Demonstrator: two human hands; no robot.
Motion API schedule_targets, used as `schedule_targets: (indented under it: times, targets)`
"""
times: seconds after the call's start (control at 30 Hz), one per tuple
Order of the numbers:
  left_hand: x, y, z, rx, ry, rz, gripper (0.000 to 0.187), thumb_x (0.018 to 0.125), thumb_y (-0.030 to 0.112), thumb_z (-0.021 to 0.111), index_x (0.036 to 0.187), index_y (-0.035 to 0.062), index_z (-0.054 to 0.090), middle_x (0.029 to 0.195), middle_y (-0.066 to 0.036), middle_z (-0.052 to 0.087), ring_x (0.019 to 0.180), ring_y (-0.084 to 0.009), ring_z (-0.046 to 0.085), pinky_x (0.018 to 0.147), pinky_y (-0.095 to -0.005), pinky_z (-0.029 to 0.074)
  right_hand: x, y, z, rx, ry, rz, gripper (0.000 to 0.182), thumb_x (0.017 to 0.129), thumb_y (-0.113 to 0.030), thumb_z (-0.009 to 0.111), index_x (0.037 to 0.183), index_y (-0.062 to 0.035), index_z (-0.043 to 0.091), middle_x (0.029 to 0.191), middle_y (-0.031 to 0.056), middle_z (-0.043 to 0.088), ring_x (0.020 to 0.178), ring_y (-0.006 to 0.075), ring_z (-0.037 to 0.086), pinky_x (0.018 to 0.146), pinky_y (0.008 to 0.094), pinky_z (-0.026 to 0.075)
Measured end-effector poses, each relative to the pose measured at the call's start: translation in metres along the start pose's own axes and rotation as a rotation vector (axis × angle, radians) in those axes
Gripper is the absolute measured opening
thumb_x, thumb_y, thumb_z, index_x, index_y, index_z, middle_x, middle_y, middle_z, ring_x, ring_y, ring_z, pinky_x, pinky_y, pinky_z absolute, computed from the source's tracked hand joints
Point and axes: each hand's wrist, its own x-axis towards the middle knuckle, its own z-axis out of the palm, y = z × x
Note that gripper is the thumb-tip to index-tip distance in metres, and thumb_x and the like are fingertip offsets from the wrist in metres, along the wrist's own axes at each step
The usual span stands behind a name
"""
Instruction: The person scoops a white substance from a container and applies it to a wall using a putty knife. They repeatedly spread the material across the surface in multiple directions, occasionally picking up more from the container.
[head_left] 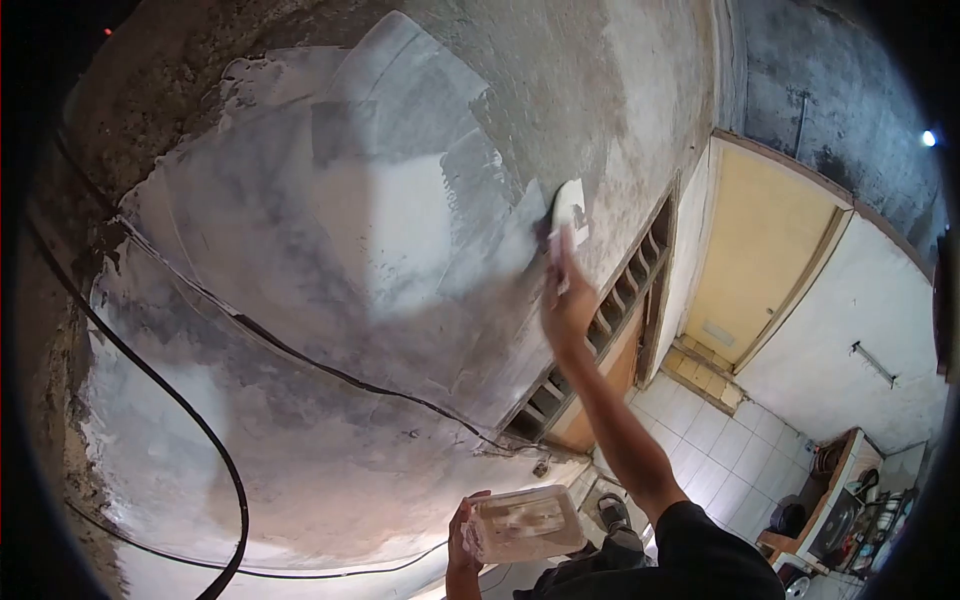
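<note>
My right hand (568, 300) is raised at arm's length and closed around the handle of a putty knife (568, 212). White putty coats its broad blade, which is against or very near the grey wall (640, 60); contact is hard to tell. To its left, smooth patches of white putty (410, 225) cover much of the wall. Low in front of my body, my left hand (463, 535) grips the left side of a shallow plastic container (525, 525). Whitish putty is smeared inside the container.
Black cables (330, 372) run across the wall, one looping at the left (215, 440). A vented opening (640, 270) sits above an orange-brown door panel. Further right are a yellow door (760, 250), a tiled floor (690, 450) and a counter (840, 500) with kitchenware.
</note>
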Motion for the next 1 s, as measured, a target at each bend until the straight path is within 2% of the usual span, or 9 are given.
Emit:
schedule_targets:
  times: [0.07, 0.13, 0.23, 0.33, 0.4, 0.57, 0.63, 0.83, 1.0]
  targets:
    - [0.000, 0.002, 0.002, -0.029, -0.013, 0.018, 0.054, 0.097, 0.043, 0.044, 0.122, -0.0034, 0.052, 0.102, -0.014, 0.061, 0.091, -0.0252, 0.062, 0.077, -0.0385, 0.055, -0.041, 0.007, 0.023, -0.015, 0.084, -0.362, 0.046, 0.088, 0.005, 0.053, 0.134, -0.0023, 0.049, 0.124, 0.0236, 0.057, 0.102, 0.0254, 0.065, 0.089, 0.0293, 0.048]
    - [0.000, 0.008, 0.009, 0.047, 0.003, -0.003, 0.055, 0.097, 0.044, 0.045, 0.122, -0.0032, 0.052, 0.103, -0.015, 0.061, 0.091, -0.0255, 0.063, 0.078, -0.0382, 0.054, -0.077, 0.010, 0.021, -0.076, -0.007, -0.548, 0.070, 0.079, 0.012, 0.056, 0.142, -0.0136, 0.041, 0.129, 0.0220, 0.053, 0.098, 0.0280, 0.067, 0.074, 0.0300, 0.055]
    - [-0.001, 0.012, 0.017, 0.043, -0.019, 0.014, 0.055, 0.096, 0.046, 0.045, 0.123, -0.0024, 0.052, 0.103, -0.016, 0.063, 0.091, -0.0254, 0.063, 0.078, -0.0377, 0.055, -0.096, 0.007, -0.014, 0.048, -0.322, -0.370, 0.069, 0.079, 0.014, 0.053, 0.142, -0.0121, 0.041, 0.125, 0.0225, 0.056, 0.099, 0.0268, 0.067, 0.074, 0.0286, 0.055]
    - [0.000, 0.011, 0.013, 0.111, 0.009, 0.000, 0.055, 0.096, 0.046, 0.044, 0.123, -0.0015, 0.053, 0.103, -0.017, 0.063, 0.091, -0.0251, 0.063, 0.078, -0.0379, 0.055, -0.032, -0.029, -0.020, 0.289, -0.021, -0.690, 0.034, 0.092, 0.002, 0.049, 0.126, 0.0036, 0.055, 0.125, 0.0199, 0.058, 0.111, 0.0245, 0.062, 0.093, 0.0293, 0.047]
    - [0.001, 0.008, 0.011, 0.087, 0.004, -0.007, 0.055, 0.096, 0.047, 0.044, 0.123, -0.0014, 0.053, 0.102, -0.016, 0.064, 0.091, -0.0250, 0.063, 0.078, -0.0376, 0.055, 0.004, -0.084, -0.037, 0.231, -0.033, -0.551, 0.032, 0.095, 0.001, 0.046, 0.125, 0.0017, 0.057, 0.123, 0.0185, 0.061, 0.109, 0.0240, 0.063, 0.090, 0.0291, 0.049]
    - [0.005, 0.003, 0.010, 0.045, -0.012, -0.060, 0.055, 0.096, 0.047, 0.045, 0.121, -0.0014, 0.054, 0.101, -0.016, 0.064, 0.092, -0.0250, 0.064, 0.079, -0.0371, 0.054, 0.052, -0.145, -0.006, 0.162, -0.251, -0.744, 0.040, 0.085, 0.006, 0.053, 0.123, -0.0039, 0.060, 0.116, 0.0136, 0.066, 0.117, 0.0254, 0.058, 0.094, 0.0282, 0.048]
    - [0.007, 0.000, 0.009, 0.035, -0.025, -0.012, 0.056, 0.096, 0.047, 0.046, 0.122, -0.0016, 0.053, 0.102, -0.015, 0.063, 0.092, -0.0255, 0.064, 0.078, -0.0377, 0.054, 0.050, -0.145, 0.019, -0.101, -0.008, -1.271, 0.041, 0.080, -0.002, 0.059, 0.120, -0.0106, 0.063, 0.123, 0.0085, 0.062, 0.111, 0.0224, 0.062, 0.086, 0.0319, 0.054]
    - [0.002, 0.010, 0.020, 0.098, -0.008, 0.013, 0.054, 0.096, 0.045, 0.047, 0.122, -0.0023, 0.054, 0.102, -0.015, 0.063, 0.092, -0.0254, 0.063, 0.078, -0.0377, 0.054, -0.017, -0.071, 0.000, -0.115, -0.381, -1.201, 0.038, 0.082, -0.007, 0.058, 0.120, -0.0123, 0.060, 0.134, 0.0044, 0.054, 0.125, 0.0226, 0.051, 0.103, 0.0358, 0.046]
    - [0.003, 0.006, 0.009, 0.072, -0.022, -0.045, 0.054, 0.096, 0.044, 0.047, 0.122, -0.0024, 0.053, 0.102, -0.015, 0.062, 0.094, -0.0258, 0.063, 0.079, -0.0383, 0.054, -0.026, -0.012, -0.026, -0.095, -0.450, -1.100, 0.044, 0.082, -0.009, 0.063, 0.125, -0.0168, 0.058, 0.129, 0.0018, 0.058, 0.116, 0.0233, 0.058, 0.095, 0.0364, 0.053]
